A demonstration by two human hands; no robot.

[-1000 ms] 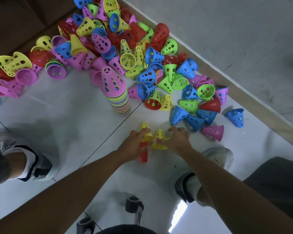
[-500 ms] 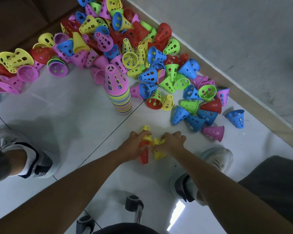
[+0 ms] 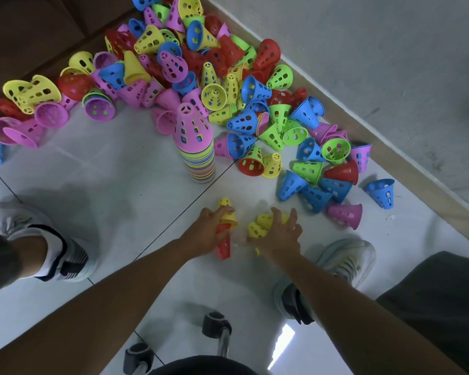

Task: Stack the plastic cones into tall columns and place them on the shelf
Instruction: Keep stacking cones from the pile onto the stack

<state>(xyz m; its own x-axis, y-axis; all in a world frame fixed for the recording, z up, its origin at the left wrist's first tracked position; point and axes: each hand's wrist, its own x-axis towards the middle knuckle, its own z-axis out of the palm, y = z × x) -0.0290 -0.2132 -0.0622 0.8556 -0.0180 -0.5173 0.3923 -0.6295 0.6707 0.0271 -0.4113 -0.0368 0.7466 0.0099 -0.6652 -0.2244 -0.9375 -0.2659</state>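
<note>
A big heap of loose plastic cones (image 3: pixel 190 66), pink, yellow, blue, green and red, lies on the white tile floor along the wall. A tall stacked column (image 3: pixel 197 147) with a pink cone on top stands upright in front of the heap. My left hand (image 3: pixel 210 231) grips a short stack (image 3: pixel 225 231), yellow cone over red ones, standing on the floor. My right hand (image 3: pixel 280 234) is closed over two yellow cones (image 3: pixel 260 226) lying just right of that stack. No shelf is in view.
My two shoes (image 3: pixel 52 255) (image 3: pixel 336 261) rest on the floor at either side of my hands. A grey wall (image 3: pixel 377 63) with a tan skirting strip runs diagonally at the right. Chair castors (image 3: pixel 217 326) sit below, near my body. Dark wooden furniture (image 3: pixel 38 28) is at the top left.
My right hand brought the yellow cones against the left hand's stack, then drew them back to the right. The left hand kept its hold on the short stack.
</note>
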